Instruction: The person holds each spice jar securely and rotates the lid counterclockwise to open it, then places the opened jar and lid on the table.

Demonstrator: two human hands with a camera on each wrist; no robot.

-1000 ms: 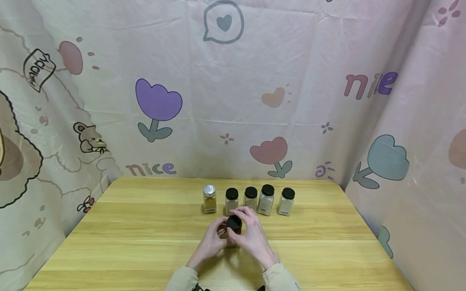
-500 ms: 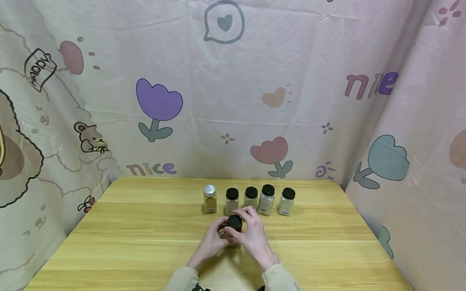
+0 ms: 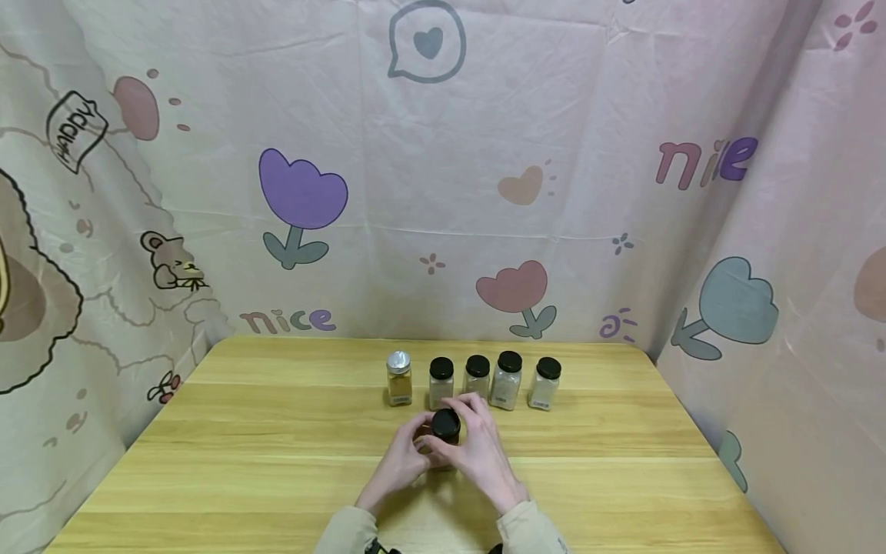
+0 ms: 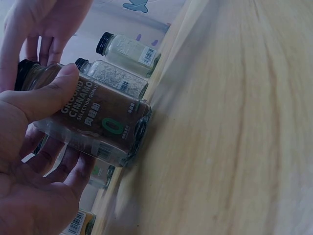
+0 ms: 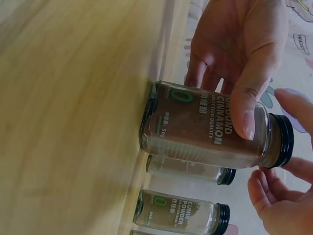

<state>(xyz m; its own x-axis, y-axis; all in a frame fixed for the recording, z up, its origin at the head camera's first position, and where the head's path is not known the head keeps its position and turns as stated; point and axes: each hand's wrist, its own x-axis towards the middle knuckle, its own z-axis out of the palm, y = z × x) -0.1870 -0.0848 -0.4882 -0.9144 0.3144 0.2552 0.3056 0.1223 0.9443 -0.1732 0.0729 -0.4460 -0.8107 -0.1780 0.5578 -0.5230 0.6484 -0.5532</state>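
1 cinnamon jar [image 5: 195, 132], upright, betw. hands, nearer person than 5 other jars [image 3: 477, 381]; long axis vert., blk cap [image 3: 446, 423] up. L hand [image 3: 404, 459] clamped round body; R hand [image 3: 479, 452] nearest cap, grip: can't tell.

Pale wood-grain surface [image 3: 623, 462], grain running left to right. Far side: pinkish-white cloth [image 3: 429, 154] with faint creases, purple tulip [image 3: 302, 192] left, red tulip [image 3: 511, 289] right of centre. Left side: cartoon bear [image 3: 166, 265]. Right side: blue tulip [image 3: 737, 304].
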